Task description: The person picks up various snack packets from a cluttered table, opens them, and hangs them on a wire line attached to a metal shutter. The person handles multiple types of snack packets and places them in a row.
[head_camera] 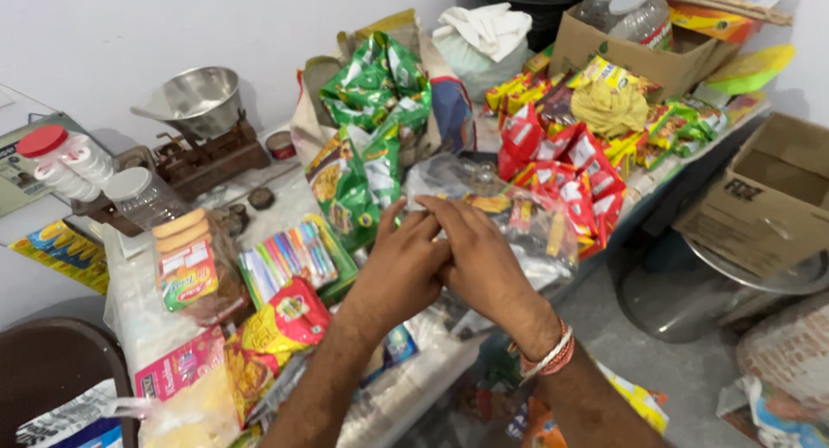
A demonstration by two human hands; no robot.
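Counter (285, 208): crowded with snack packets. Clear plastic bag (527, 232) lies mid-counter, long axis running away toward red packets (566, 167); green packets (371, 128) just left. Left hand (399, 271) and right hand (479, 258) overlap, fingers pinching the bag's near edge.

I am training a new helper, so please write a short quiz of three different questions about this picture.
1. True or false: both hands touch the clear plastic bag.
2. Which hand wears the red and white wrist bands? A) left B) right
3. What stands on top of the wooden scale?

Key: 1. true. 2. B, the right hand; the left hand has a bare wrist. 3. A metal bowl.
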